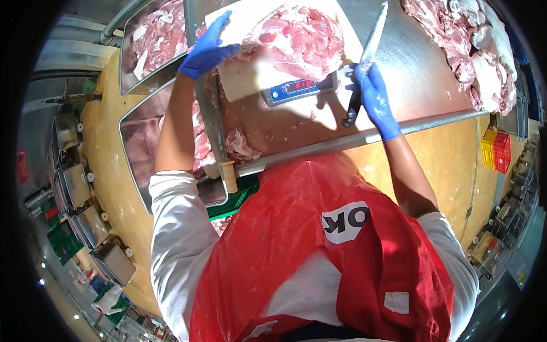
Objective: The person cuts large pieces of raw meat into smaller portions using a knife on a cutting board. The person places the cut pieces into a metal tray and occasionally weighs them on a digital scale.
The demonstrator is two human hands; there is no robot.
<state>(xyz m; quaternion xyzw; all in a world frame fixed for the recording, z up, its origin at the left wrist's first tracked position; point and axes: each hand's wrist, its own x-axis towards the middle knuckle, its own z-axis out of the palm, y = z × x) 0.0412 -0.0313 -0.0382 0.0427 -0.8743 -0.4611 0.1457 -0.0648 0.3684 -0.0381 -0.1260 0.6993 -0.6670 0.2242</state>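
A pile of raw pink meat (302,43) sits on a white board (239,82) at the far middle of the steel table. At the board's front edge is a digital scale (301,88) with a blue panel and a lit red display. My left hand (208,51), in a blue glove, has its fingers spread over the board's left side, next to the meat; contact I cannot tell. My right hand (373,97), also blue-gloved, is closed round the black handle of a knife (374,37). Its long blade points away from me, to the right of the board.
Steel tubs of meat (123,74) (130,148) stand along the table's left side. Large meat pieces (478,57) lie at the far right of the steel table (421,74). A scrap of meat (240,145) lies near the front left corner. A yellow and red crate (497,151) stands on the floor.
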